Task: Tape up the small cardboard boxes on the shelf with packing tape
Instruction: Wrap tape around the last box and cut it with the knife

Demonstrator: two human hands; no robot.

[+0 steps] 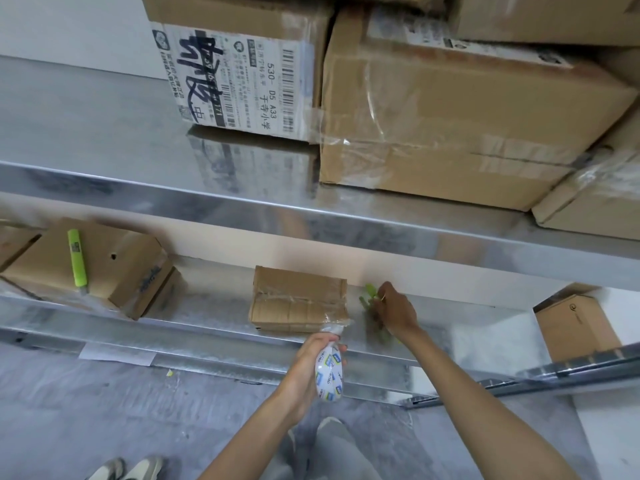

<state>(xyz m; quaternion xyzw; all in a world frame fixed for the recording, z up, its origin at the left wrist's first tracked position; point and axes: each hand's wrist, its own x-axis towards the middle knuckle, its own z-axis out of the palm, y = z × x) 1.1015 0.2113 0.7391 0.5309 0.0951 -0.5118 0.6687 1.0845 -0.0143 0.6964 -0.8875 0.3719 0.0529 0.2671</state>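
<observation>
Steel shelf low in the racking carries the small cardboard box, its long axis running left to right. The left hand has its grip clenched round the tape roll, with a strip stretched up to the box's front right corner. The right hand, just right of that corner, grasps a green cutter.

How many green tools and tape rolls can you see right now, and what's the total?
Green tool: 2, one on the left box, another under the right hand
Tape roll: 1, in the left hand's grip
Total: 3
</observation>
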